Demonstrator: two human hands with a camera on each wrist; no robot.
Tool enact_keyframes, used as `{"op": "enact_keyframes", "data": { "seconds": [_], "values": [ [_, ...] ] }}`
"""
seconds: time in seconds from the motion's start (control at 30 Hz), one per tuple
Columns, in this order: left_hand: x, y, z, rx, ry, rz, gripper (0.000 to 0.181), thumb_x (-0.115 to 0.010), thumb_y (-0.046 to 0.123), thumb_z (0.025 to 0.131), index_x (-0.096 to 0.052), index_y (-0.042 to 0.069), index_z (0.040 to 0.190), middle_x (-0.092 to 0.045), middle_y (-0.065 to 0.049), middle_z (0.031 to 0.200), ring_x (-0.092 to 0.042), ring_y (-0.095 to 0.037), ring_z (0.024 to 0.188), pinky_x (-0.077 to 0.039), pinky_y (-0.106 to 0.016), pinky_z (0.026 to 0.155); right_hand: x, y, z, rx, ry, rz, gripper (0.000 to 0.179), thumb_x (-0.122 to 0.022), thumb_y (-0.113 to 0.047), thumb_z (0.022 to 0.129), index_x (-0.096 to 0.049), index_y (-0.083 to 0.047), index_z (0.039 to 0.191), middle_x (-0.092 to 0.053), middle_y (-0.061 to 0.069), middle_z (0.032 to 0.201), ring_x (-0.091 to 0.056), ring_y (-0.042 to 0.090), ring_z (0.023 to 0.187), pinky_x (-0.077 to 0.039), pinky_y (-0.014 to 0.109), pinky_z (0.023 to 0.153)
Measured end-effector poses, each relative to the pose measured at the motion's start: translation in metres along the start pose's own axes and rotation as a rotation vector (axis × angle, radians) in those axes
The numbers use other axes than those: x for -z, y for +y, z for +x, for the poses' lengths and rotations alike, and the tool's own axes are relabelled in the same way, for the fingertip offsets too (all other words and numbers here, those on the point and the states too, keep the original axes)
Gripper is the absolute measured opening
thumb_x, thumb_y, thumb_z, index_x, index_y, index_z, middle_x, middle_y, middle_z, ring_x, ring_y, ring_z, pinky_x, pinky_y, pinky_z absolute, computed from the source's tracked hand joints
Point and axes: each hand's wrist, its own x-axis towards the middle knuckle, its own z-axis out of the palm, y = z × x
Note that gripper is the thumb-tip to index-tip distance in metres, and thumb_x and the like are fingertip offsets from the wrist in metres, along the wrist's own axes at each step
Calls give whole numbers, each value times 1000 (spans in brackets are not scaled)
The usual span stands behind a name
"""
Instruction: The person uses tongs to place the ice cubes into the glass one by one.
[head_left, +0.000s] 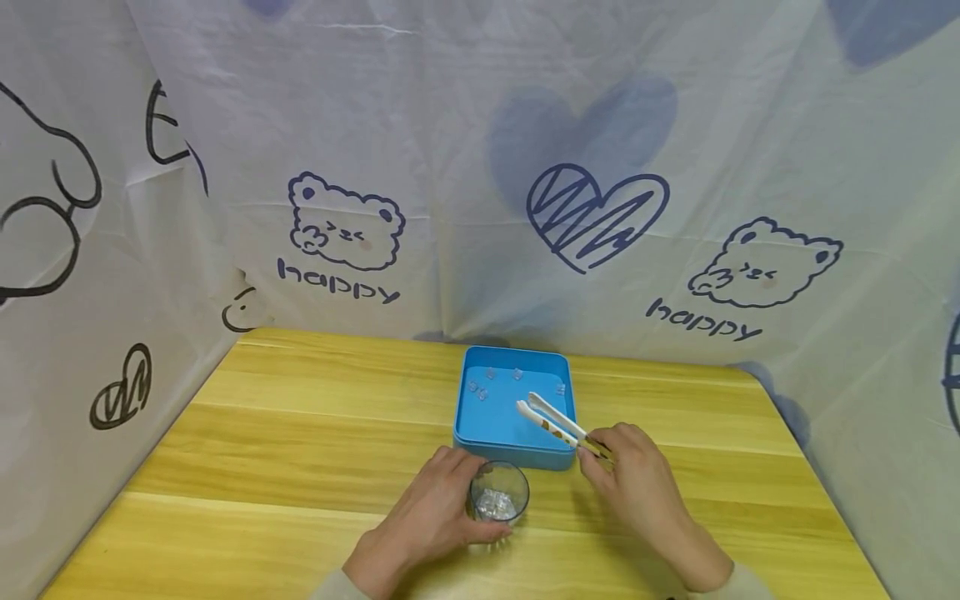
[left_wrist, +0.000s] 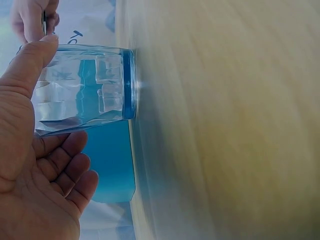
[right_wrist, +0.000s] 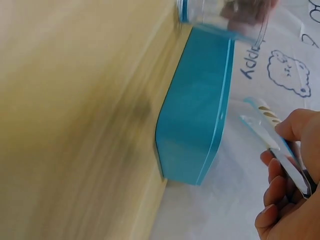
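Note:
My left hand [head_left: 431, 510] holds a clear drinking glass [head_left: 500, 487] around its side, thumb on the near side. The glass stands upright on the table, with several clear cubes [left_wrist: 109, 70] at its bottom. In my right hand [head_left: 639, 482] is a pair of white tongs [head_left: 553, 422] with a brown pattern on one arm. The tong tips hang over a blue square box [head_left: 517, 457], slightly apart, with nothing visible between them. Inside the box, several clear cubes [head_left: 517, 374] lie scattered toward the back and sides.
The wooden table [head_left: 315, 417] extends to both sides of the box. A white cloth [head_left: 465, 250] with bear and heart drawings hangs behind the table and at its sides. The glass stands close to the box's front wall.

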Motion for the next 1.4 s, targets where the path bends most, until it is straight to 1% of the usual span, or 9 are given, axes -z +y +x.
{"op": "enact_keyframes", "data": {
  "seconds": [0.2,0.33,0.53,0.77,0.83,1.03,1.23,1.4],
  "values": [
    [0,0,0,-3,3,-1,88,-85,65,78,-60,10,142,-63,-2,140,-54,-20,120,-52,-44,107,-9,8,23,-37,-59,-97,21,-79,-17,92,-76,2,100,-64,6,80,-56,22,75,-52,39,70],
    [0,-1,1,-3,1,-3,89,-84,66,79,-59,10,143,-62,-2,141,-54,-20,121,-52,-44,107,-13,12,34,-50,-84,-151,21,-77,-17,93,-74,4,96,-61,7,77,-54,25,73,-51,42,71],
    [1,-1,1,-2,0,-15,90,-85,65,79,-58,11,146,-62,-2,142,-54,-20,121,-51,-44,107,-22,15,46,-51,-111,-209,22,-76,-18,93,-71,3,90,-58,8,73,-52,25,70,-50,43,68],
    [1,-2,1,-5,-4,-23,90,-85,65,79,-56,13,148,-61,0,144,-53,-19,121,-51,-44,108,-27,15,58,-85,-158,-260,26,-75,-21,95,-65,-1,80,-51,6,68,-47,23,66,-48,40,64],
    [2,-2,2,-4,-5,-25,90,-85,65,79,-56,13,148,-61,-1,144,-53,-19,121,-51,-44,108,-30,16,61,-78,-162,-270,28,-76,-22,94,-64,-2,78,-50,6,68,-48,24,66,-48,41,64],
    [2,-2,1,-7,0,-13,90,-84,66,79,-58,12,145,-62,-2,143,-54,-19,121,-51,-44,107,-40,18,67,-48,-168,-277,28,-78,-24,94,-66,-1,82,-54,6,70,-50,25,69,-50,44,68],
    [2,0,1,-9,4,-12,89,-85,65,79,-58,12,144,-63,-2,141,-54,-19,120,-52,-43,107,-48,19,72,7,-163,-286,27,-77,-24,93,-69,0,83,-54,6,69,-51,25,68,-50,42,65],
    [1,0,0,-17,6,-13,89,-85,65,78,-58,13,145,-63,0,140,-54,-18,118,-52,-42,106,-53,21,77,3,-174,-304,27,-75,-24,95,-68,-1,83,-52,5,70,-49,24,68,-48,41,65]
  ]
}}
